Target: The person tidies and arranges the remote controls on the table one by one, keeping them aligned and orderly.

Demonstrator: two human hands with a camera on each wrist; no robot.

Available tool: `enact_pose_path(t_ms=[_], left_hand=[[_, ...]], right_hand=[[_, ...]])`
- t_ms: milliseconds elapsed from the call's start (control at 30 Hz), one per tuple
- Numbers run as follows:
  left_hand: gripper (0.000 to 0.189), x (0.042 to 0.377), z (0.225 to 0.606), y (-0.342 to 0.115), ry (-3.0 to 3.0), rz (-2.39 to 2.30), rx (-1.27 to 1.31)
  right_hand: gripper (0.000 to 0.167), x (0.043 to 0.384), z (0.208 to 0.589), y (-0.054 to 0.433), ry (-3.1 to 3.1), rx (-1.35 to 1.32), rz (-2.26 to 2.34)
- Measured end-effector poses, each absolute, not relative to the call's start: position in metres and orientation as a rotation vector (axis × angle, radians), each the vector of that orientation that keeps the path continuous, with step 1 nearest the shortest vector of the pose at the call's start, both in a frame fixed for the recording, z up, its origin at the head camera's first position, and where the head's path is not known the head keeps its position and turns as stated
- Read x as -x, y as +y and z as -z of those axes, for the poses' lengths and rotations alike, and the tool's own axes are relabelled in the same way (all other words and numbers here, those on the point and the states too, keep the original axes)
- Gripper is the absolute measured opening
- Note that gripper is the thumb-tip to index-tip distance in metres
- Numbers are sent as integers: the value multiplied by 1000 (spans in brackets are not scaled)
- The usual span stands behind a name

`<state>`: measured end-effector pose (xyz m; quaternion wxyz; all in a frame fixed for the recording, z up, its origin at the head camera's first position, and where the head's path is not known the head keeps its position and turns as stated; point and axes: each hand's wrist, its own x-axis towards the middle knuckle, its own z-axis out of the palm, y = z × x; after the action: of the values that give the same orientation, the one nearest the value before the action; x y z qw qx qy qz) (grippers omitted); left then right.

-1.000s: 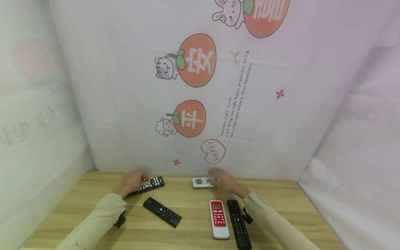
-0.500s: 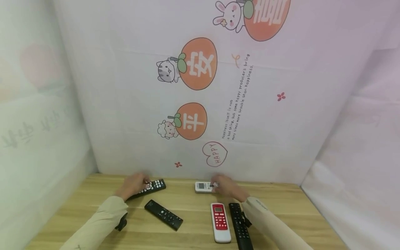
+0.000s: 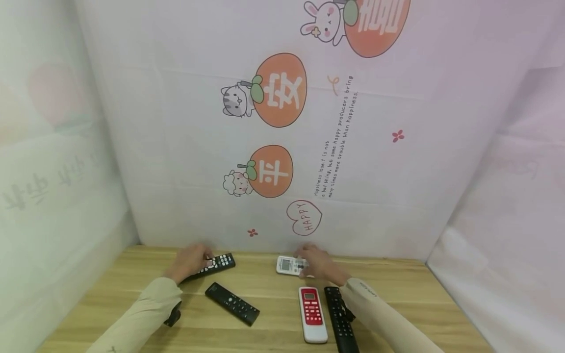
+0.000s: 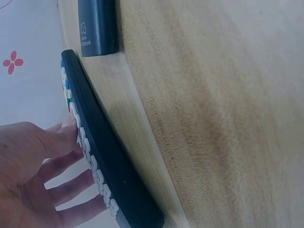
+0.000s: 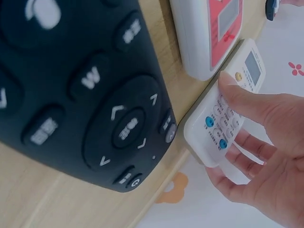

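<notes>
At the back left, my left hand (image 3: 189,260) grips a long black remote control (image 3: 222,261) with white buttons. In the left wrist view, the thumb lies along the button side of this remote (image 4: 111,156), and the other fingers show beyond it. My right hand (image 3: 319,263) holds a small white remote control (image 3: 286,265) with a grey screen, near the back wall. The right wrist view has the thumb on one long edge of the white remote (image 5: 216,111) and the fingers at the opposite edge. Part of each held remote is hidden by the hand in the head view.
A black remote (image 3: 232,304) lies slanted at front left on the wooden table (image 3: 265,333). A red-and-white remote (image 3: 313,315) and another long black remote (image 3: 340,318) lie side by side, the latter right by the right sleeve. A printed white cloth (image 3: 185,147) rises behind.
The white remote has turned slightly under my right hand, its hand-side end angling toward the front. The left hand stays on its remote. The head view has shifted a little.
</notes>
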<state>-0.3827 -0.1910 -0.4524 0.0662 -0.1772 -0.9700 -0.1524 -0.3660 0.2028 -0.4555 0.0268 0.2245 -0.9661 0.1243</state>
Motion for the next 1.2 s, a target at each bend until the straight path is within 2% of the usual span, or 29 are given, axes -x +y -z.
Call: enact_pose_path(t_ms=[333, 1000, 1200], left_hand=[[11, 384, 454, -191, -2932, 443, 544], [13, 382, 455, -193, -2930, 429, 539], [15, 381, 452, -191, -2934, 438, 536]], right_hand=[[37, 359, 450, 198, -2987, -680, -282], [53, 364, 453, 201, -2986, -628, -443], [42, 364, 453, 201, -2949, -602, -563]])
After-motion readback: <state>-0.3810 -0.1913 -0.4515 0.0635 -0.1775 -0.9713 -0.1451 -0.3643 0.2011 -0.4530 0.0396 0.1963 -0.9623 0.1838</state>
